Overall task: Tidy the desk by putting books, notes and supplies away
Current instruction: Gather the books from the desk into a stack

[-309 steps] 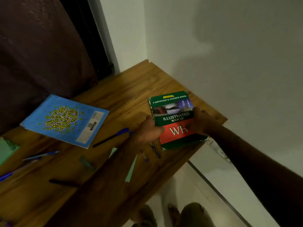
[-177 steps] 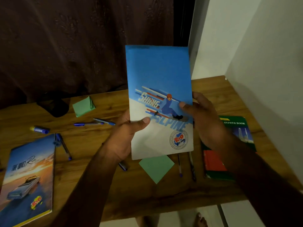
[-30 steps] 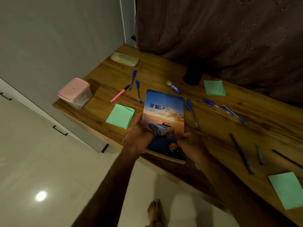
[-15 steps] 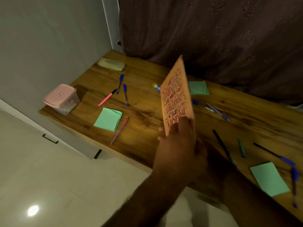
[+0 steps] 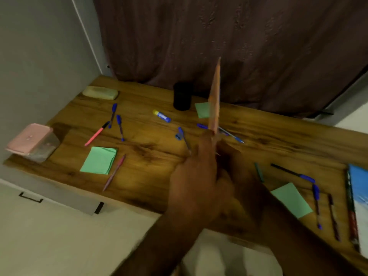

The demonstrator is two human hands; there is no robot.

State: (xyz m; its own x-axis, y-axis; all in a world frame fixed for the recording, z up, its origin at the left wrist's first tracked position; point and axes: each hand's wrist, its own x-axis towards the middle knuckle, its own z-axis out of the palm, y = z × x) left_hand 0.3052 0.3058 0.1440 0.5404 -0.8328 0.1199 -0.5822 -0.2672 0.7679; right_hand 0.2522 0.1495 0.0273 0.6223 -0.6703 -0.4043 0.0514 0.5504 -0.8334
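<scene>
Forearms meet over the desk's (image 5: 151,176) front edge: left hand (image 5: 195,182) grips the lower end of the notebook (image 5: 215,100), held upright and edge-on above scattered pens (image 5: 120,127); right hand (image 5: 237,166) is against its far face, grip too blurred to tell; bare wood lies left, toward the green notepad (image 5: 99,160).

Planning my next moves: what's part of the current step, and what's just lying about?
In hand: notebook, held upright in the left grip; probably bound for the books at right.
Lying about: notes, pens, glue stick, cup, pink box, case.
</scene>
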